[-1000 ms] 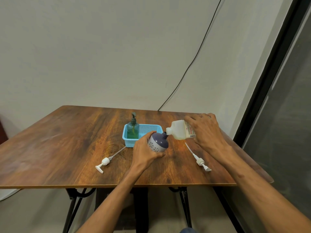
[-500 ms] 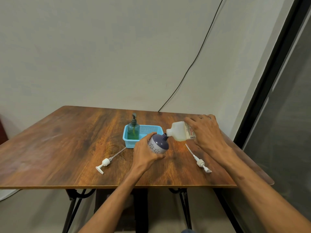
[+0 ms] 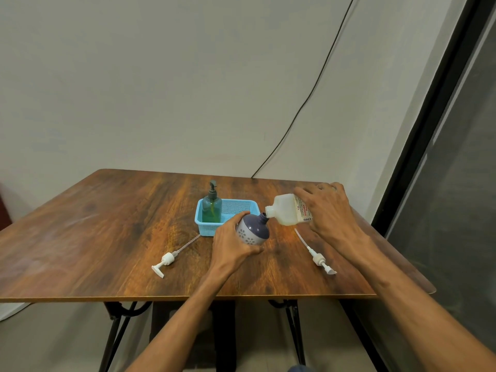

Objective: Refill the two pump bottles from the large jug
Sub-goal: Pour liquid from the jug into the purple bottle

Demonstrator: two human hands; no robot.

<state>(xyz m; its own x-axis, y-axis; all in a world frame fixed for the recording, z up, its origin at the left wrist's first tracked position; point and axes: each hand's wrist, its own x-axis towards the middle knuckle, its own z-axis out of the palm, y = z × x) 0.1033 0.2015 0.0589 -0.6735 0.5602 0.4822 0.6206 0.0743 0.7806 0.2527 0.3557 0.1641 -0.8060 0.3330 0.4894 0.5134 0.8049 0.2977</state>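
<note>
Left hand (image 3: 233, 247) wraps around the round purple-and-white bottle (image 3: 252, 230) at the frame's centre, tilting its open neck toward the jug. Right hand (image 3: 326, 213) grips the translucent white jug (image 3: 288, 212) just right of centre, tipped nearly flat, its mouth at the bottle's neck; pale yellowish liquid sits along its lower side. Behind them a blue perforated plastic basket (image 3: 241, 208) holds a clear green pump bottle (image 3: 212, 208), upright, partly filled with green liquid. Two white pump heads (image 3: 164, 263) (image 3: 320, 260) with thin tubes lie on the wood-grain worktop (image 3: 94, 237), one either side.
</note>
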